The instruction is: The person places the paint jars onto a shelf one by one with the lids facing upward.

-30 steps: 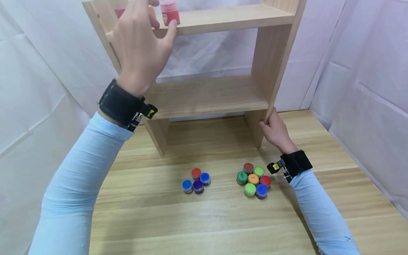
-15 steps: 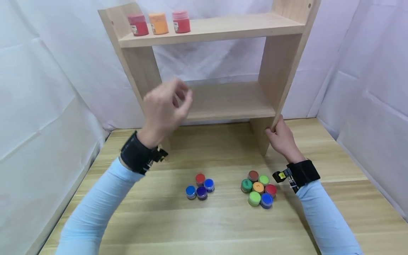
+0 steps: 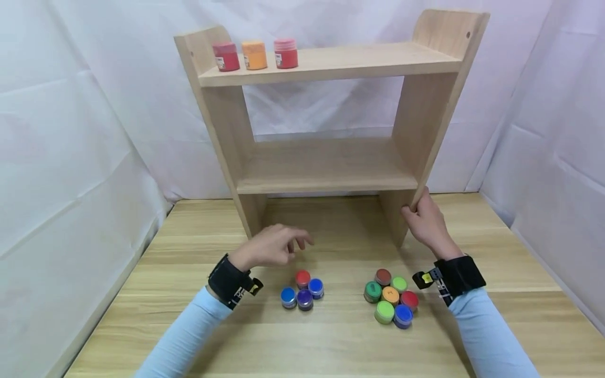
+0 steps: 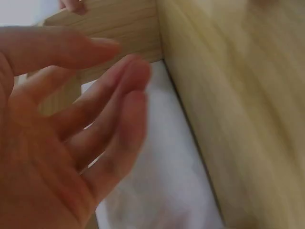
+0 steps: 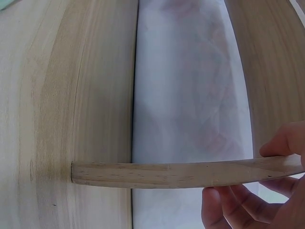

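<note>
My left hand [image 3: 271, 245] hovers over the table just behind a small cluster of paint jars. It holds nothing; its fingers are loosely bent, and they look blurred in the left wrist view. Closest to it is a red-lidded paint jar [image 3: 303, 278], with a purple one [image 3: 304, 300] and two blue-lidded ones around it. My right hand [image 3: 429, 223] grips the lower right side panel of a wooden shelf [image 3: 326, 187]. In the right wrist view the thumb is on one face of that panel [image 5: 167, 175] and the fingers on the other.
Three jars stand at the left of the top board: dark red [image 3: 227, 58], orange [image 3: 254, 55] and red [image 3: 286, 54]. A second cluster of several jars, with an orange-lidded jar [image 3: 390, 295] in the middle, is near my right wrist. White cloth [image 3: 94, 157] surrounds the table.
My left hand has come down from the red jar on the top board to above the table by the left cluster. The right hand keeps its grip on the panel. The head view has shifted.
</note>
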Available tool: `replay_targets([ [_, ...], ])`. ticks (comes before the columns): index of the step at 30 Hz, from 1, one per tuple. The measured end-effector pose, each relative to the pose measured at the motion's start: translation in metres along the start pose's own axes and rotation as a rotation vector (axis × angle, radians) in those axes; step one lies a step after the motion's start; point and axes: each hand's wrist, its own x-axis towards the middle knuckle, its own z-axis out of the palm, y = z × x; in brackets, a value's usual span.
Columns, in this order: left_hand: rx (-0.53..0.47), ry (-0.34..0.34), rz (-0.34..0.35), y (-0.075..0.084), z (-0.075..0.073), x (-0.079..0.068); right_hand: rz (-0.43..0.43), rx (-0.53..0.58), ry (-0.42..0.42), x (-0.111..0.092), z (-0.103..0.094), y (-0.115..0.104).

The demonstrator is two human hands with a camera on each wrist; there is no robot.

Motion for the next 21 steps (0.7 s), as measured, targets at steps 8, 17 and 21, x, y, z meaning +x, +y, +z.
replay_targets([
  [8,-0.139,-0.149,0.033,-0.005,0.026,-0.002,-0.018,-0.018,0.010,-0.005,0.001,-0.001],
  [17,-0.171,-0.221,-0.003,-0.005,0.030,-0.007,-0.018,-0.010,-0.007,-0.006,0.003,-0.002],
  [21,-0.171,-0.240,-0.025,-0.004,0.032,-0.008,-0.025,-0.023,-0.001,-0.007,0.001,-0.002],
])
